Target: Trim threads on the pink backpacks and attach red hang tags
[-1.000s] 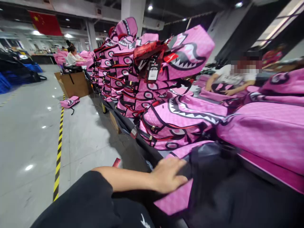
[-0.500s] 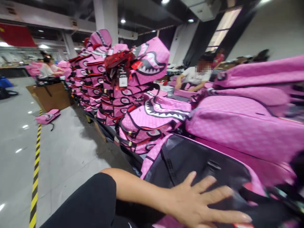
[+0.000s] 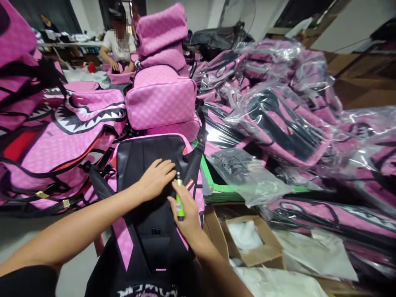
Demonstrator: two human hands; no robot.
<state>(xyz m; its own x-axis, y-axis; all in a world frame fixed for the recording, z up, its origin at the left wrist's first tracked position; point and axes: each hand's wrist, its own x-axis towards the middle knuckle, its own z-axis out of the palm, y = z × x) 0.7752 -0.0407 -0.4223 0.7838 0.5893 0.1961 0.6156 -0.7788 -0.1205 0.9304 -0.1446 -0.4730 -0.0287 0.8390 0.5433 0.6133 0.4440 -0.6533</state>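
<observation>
From the head view, the left hand [image 3: 156,178] lies flat, fingers spread, on the black back panel of the pink backpack [image 3: 148,194], which lies face down at the near tabletop edge, seemingly pinned so it stays put. The right hand [image 3: 185,212] is closed on 1 green lighter [image 3: 180,201], tip up, just beside the left fingers. Checkered pink sides frame the black padding and straps.

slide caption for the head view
Left hand flat on a backpack, right hand holding a green lighter beside it.
</observation>
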